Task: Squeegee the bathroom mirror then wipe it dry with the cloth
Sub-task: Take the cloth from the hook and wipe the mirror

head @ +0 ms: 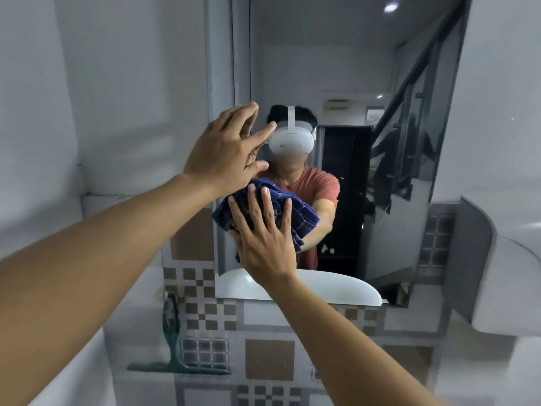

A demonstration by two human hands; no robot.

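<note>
Cloth (pixel 295 213): dark blue, faint check lines, bunched into a wad. Pressed flat against the mirror (pixel 336 68), lower-middle of the glass, just above the bottom edge.

Right hand (pixel 265 244): palm on the cloth, fingers spread wide and laid flat over the wad, tips pointing up. It pins the cloth to the glass with an open palm; fingers not curled round it. Cloth shows above and to both sides of the hand.

Left hand (pixel 227 155): above and left of the right hand, at the left edge of the mirror. Fingers extended, loosely fanned, holding nothing. Thumb lies just over the top of the cloth; cannot tell if palm or fingertips touch the glass.

Squeegee (pixel 175 347): dark green, hung handle-up on the tiled wall (pixel 269 358) below and left of the mirror, blade horizontal at the bottom. Well apart from both hands.

Mirror surface: no drops or streaks that I can make out. It reflects a person in a red shirt with a white headset, a white basin (pixel 336 288) rim, and a stair rail on the right.
</note>
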